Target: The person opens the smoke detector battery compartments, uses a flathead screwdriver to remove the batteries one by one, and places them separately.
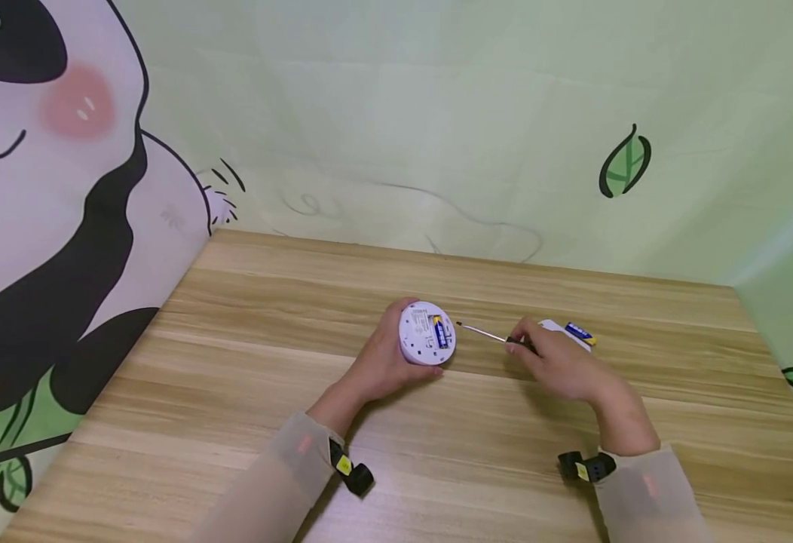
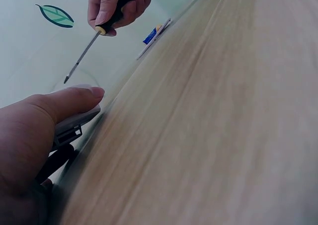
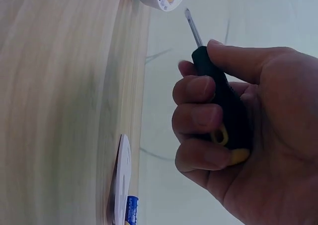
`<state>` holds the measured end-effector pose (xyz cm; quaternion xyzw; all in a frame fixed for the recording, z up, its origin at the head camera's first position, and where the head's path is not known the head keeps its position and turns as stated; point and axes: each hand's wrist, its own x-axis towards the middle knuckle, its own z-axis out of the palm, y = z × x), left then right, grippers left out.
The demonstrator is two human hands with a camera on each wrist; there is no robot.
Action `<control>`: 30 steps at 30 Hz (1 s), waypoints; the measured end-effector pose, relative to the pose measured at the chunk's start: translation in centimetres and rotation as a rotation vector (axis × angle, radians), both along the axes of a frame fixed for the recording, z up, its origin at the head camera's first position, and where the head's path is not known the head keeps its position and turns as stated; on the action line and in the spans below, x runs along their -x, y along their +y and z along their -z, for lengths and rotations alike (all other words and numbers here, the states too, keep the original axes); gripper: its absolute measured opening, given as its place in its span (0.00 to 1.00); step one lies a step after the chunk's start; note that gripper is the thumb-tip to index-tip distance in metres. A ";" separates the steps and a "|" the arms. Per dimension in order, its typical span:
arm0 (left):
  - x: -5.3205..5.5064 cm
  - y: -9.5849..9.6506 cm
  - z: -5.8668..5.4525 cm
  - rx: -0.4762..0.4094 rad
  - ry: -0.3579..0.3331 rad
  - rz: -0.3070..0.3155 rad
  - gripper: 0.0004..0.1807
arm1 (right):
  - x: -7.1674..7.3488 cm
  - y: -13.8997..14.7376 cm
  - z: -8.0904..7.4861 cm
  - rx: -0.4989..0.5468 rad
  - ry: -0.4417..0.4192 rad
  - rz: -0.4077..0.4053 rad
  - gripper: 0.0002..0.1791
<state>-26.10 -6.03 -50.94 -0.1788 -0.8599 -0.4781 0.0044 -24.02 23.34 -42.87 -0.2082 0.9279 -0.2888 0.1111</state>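
My left hand (image 1: 384, 354) grips a round white battery-powered device (image 1: 418, 348) by its rim, its underside turned up toward me. A blue and yellow battery (image 1: 440, 332) sits in the open compartment of that underside. In my right hand (image 1: 562, 362) is a screwdriver (image 3: 223, 101) with a dark green and yellow handle, fingers curled around it. Its metal tip points left at the device, a short gap apart from it. The left wrist view shows the thumb (image 2: 74, 103) lying along the device's edge.
Behind my right hand, a white flat cover (image 1: 564, 332) lies on the wooden table (image 1: 288, 302). A second blue and yellow battery (image 1: 580, 333) lies against it. A pale green wall covering (image 1: 396, 136) with printed leaves and a panda rises along the table's back and sides.
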 end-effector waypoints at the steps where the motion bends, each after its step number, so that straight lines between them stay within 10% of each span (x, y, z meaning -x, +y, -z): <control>1: 0.0 0.0 0.0 0.002 -0.001 0.000 0.66 | 0.0 0.0 0.0 -0.008 0.010 -0.003 0.10; 30: 0.1 0.0 0.1 0.034 0.025 0.014 0.65 | -0.1 -0.8 0.0 -0.071 -0.019 -0.092 0.11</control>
